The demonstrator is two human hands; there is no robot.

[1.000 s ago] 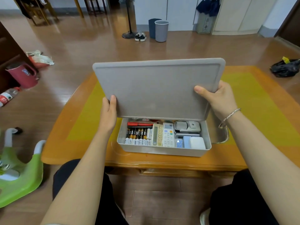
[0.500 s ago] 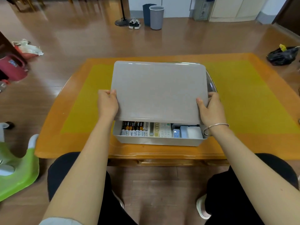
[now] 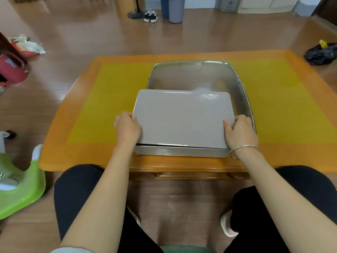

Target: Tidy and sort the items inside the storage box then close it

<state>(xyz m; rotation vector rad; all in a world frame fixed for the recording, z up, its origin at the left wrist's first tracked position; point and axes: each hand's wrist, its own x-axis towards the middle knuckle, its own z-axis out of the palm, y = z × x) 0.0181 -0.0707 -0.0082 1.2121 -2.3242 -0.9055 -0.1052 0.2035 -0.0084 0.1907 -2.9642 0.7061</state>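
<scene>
Step in hand: we judge this the closing step; the lid [image 3: 182, 117] lies over the storage box [image 3: 180, 152], hiding what is inside, with a thin dark gap along the near edge, so it does not look fully seated there.
Left hand [image 3: 127, 127]: we see it grasping the lid's 9 o'clock edge, thumb on top and the other fingers wrapped down the side.
Right hand [image 3: 239, 130]: it grips the lid's 3 o'clock edge the same way; a thin metal bracelet [image 3: 243, 149] sits at the wrist.
Where the box is: at 6 o'clock on the table [image 3: 87, 110], close to its near edge; its far part overlaps a steel tray [image 3: 242, 99] that stretches away towards 12 o'clock.
Next move: we think a downward press at the near corners is called for, until the gap closes, and then letting go.
Lid: flat grey rectangle with rounded corners, smooth plastic by the look, faintly glossy at the rim.
Box: shallow, pale grey, straight-walled, softly rounded corners.
Tray: polished metal, mirror-like, raised curved rim.
Table: glossy orange wood around a matte yellow panel.
</scene>
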